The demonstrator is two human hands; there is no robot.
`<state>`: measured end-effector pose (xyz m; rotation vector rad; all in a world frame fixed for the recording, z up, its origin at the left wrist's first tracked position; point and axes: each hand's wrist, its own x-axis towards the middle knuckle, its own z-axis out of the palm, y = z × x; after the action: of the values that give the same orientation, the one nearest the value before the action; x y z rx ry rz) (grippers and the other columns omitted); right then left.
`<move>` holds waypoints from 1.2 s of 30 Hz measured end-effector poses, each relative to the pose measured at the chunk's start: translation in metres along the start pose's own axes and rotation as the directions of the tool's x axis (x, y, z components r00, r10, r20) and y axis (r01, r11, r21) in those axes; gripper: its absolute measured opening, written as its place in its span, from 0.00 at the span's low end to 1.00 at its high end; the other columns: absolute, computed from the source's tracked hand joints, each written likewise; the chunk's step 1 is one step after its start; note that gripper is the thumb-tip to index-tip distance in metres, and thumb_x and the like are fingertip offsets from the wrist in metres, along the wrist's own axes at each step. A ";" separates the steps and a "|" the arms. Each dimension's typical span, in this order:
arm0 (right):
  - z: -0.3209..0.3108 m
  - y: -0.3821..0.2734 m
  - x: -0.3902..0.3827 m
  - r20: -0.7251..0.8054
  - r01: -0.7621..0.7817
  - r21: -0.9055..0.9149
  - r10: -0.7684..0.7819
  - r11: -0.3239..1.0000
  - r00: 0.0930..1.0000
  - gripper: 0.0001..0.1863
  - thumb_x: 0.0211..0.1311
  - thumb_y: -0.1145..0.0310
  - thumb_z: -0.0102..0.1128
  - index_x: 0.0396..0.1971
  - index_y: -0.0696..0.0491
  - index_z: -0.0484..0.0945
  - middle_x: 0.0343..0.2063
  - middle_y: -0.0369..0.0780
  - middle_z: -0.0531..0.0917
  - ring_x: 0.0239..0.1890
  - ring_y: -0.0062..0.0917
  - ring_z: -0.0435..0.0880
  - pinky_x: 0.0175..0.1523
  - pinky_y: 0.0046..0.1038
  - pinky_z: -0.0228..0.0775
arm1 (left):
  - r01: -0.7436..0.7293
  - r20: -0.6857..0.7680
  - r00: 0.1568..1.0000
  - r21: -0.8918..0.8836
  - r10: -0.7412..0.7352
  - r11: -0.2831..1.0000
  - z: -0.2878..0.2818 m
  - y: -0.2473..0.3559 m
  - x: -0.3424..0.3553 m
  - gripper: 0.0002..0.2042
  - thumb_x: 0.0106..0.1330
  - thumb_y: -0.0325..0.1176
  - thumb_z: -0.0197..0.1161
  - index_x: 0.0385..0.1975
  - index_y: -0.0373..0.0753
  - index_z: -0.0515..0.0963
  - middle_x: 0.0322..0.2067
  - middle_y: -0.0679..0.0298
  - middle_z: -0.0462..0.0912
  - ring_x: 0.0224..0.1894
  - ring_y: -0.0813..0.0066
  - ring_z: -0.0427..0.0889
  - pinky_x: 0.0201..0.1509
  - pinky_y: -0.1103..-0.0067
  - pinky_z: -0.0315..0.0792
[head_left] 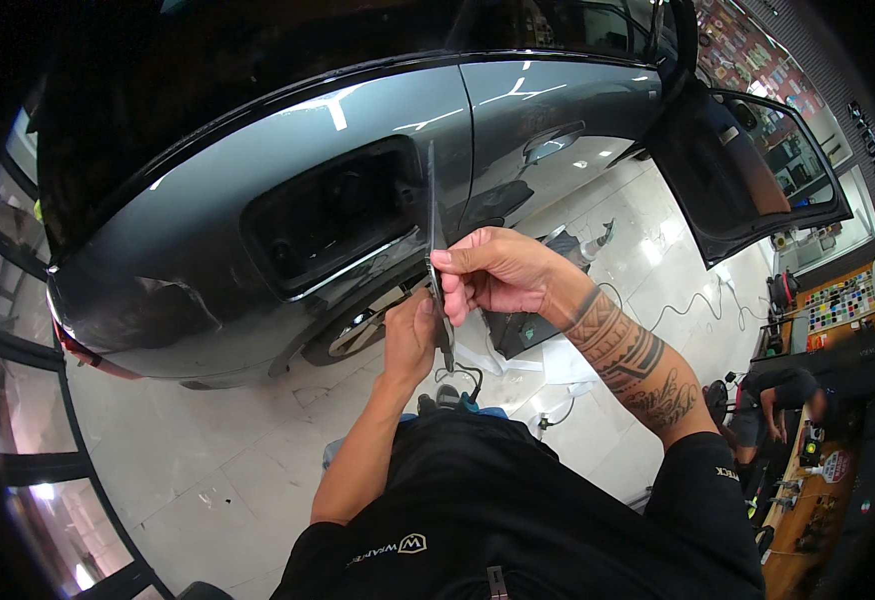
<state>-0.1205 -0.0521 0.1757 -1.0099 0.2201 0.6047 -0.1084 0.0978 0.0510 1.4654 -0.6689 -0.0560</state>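
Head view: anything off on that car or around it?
The car's flap recess gapes open; its flap is off, seen edge-on, pinched by the right hand above and the left hand below. A door stands open, and cables trail across the floor.

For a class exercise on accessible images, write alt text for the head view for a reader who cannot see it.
A person's right hand and left hand grip a thin dark panel edge-on, in front of a grey car with an open recess in its side. The car door stands open over a pale tiled floor.
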 end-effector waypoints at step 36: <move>-0.194 0.483 0.039 -0.572 -0.631 -0.776 0.437 -0.015 0.694 0.17 0.48 0.59 0.62 0.38 0.50 0.81 0.40 0.38 0.82 0.42 0.31 0.81 0.43 0.38 0.70 | -0.081 -0.033 0.995 0.241 0.091 0.967 -0.012 -0.016 -0.009 0.22 0.63 0.38 0.55 0.53 0.30 0.65 0.50 0.53 0.70 0.50 0.60 0.72 0.52 0.69 0.68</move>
<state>-0.3443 -0.0151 -0.2940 -2.3003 0.4247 1.5280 -0.1047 0.1098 0.0331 1.6625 -0.7216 0.1284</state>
